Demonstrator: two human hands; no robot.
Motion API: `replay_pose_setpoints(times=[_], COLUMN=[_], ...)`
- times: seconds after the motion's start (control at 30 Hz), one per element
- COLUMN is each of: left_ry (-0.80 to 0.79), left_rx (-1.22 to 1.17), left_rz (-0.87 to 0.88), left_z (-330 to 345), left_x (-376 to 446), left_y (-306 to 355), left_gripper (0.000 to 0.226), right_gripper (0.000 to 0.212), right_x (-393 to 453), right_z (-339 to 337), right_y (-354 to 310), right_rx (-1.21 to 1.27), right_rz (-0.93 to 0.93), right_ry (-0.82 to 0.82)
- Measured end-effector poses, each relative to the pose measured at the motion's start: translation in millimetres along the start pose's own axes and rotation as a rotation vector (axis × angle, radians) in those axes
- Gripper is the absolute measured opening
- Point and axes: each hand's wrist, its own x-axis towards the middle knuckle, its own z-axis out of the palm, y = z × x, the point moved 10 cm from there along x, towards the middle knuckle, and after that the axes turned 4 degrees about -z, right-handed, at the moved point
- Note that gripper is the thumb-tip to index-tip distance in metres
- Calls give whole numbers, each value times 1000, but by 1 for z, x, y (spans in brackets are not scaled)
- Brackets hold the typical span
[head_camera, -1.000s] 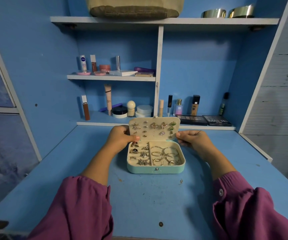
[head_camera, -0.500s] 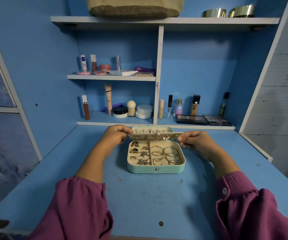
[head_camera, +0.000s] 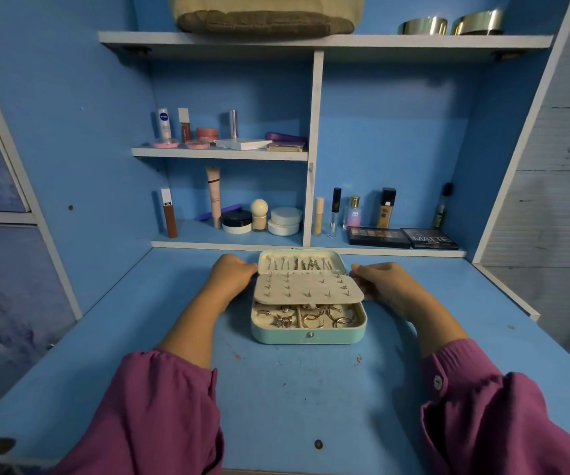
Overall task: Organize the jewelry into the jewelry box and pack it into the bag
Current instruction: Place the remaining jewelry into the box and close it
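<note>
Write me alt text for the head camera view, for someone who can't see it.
A person's left hand and right hand lower a cream earring panel over the rings in an open mint-green jewelry box on a blue desk. Cosmetics line the shelves behind, and a beige bag sits on the top shelf.

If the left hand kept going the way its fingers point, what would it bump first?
The left hand points right, at the jewelry box. It would probably meet the box's open lid first.
</note>
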Motion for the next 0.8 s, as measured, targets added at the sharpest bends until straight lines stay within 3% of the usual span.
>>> replay_pose_setpoints(times=[0.07,0.23,0.8], left_ry=[0,22,162], left_rx=[8,-5,-245], left_rz=[1,36,244], left_z=[2,4,-12], left_x=[0,3,-2], left_y=[1,3,24], left_gripper=[22,9,26], right_gripper=[40,21,32], right_x=[1,1,-2], right_z=[7,8,10], right_y=[-2,-11,-21], right_rx=[-146,-255,-21], right_rz=[-14,-61,-94], right_ry=[4,73,132])
